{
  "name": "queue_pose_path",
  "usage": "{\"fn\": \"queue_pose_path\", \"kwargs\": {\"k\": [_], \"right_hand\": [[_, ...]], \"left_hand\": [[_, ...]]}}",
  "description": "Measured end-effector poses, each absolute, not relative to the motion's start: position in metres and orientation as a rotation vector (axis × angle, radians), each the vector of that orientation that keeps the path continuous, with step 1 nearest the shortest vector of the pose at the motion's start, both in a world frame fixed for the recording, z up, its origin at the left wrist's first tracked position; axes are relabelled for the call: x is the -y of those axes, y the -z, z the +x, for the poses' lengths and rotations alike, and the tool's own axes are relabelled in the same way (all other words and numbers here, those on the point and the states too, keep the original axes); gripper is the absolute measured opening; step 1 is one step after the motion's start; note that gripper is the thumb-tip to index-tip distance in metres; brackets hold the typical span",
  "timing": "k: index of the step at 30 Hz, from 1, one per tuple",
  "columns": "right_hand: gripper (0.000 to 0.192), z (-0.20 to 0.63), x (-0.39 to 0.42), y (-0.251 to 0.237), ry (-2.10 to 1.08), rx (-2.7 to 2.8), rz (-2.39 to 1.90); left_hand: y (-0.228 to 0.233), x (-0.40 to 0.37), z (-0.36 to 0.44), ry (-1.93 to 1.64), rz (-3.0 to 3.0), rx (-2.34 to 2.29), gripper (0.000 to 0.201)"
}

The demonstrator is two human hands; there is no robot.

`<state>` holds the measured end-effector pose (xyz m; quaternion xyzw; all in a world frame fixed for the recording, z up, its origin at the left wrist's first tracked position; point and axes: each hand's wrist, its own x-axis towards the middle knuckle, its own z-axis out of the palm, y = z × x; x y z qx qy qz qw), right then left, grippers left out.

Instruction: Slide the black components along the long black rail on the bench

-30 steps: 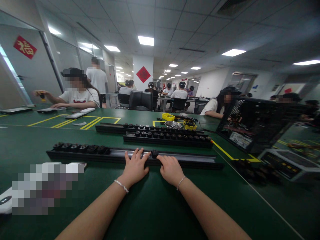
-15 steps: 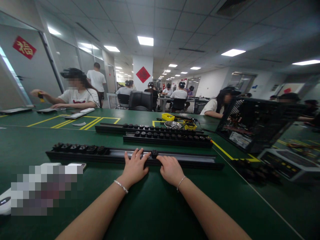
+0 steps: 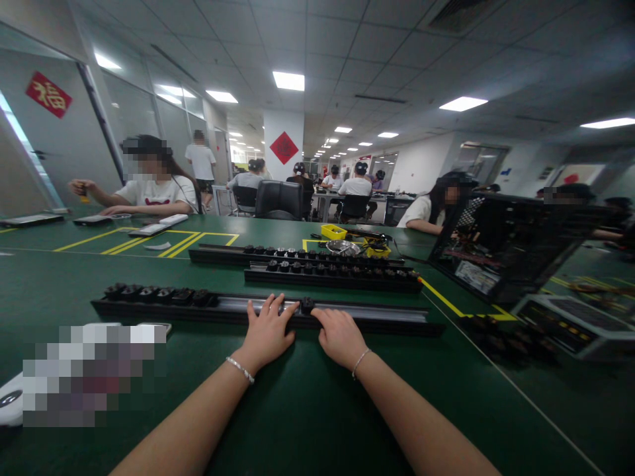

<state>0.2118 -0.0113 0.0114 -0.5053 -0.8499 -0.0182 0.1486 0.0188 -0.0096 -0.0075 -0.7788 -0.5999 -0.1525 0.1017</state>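
A long black power track (image 3: pixel 387 313) lies across the green table in front of me. One black socket module (image 3: pixel 307 304) sits in its channel, between my hands. My left hand (image 3: pixel 270 327) rests on the track with fingers spread, its index fingertip at the module's left side. On the other side, my right hand (image 3: pixel 340 334) is curled, its index fingertip touching the module's right edge. Several more socket modules (image 3: pixel 149 295) fill the left end of the track. My right hand's lower fingers are partly hidden.
Two more black tracks (image 3: pixel 332 277) with modules lie behind. A loose pile of black parts (image 3: pixel 510 340) and a grey box-shaped device (image 3: pixel 570 324) are at the right, below an open computer case (image 3: pixel 506 244). A blurred white object (image 3: pixel 12 400) lies front left. Co-workers sit opposite.
My hands and the module have barely moved. The co-worker at left has shifted a raised hand slightly rightward, and a standing person in the background has moved to the right.
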Motion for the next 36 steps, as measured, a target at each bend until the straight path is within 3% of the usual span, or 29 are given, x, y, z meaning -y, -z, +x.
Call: {"fn": "queue_pose_path", "kwargs": {"k": [36], "right_hand": [[0.042,0.227,0.008,-0.019,0.003,2.461,-1.515]], "left_hand": [[0.008,0.009,0.018,0.452,-2.303,1.769,0.058]]}}
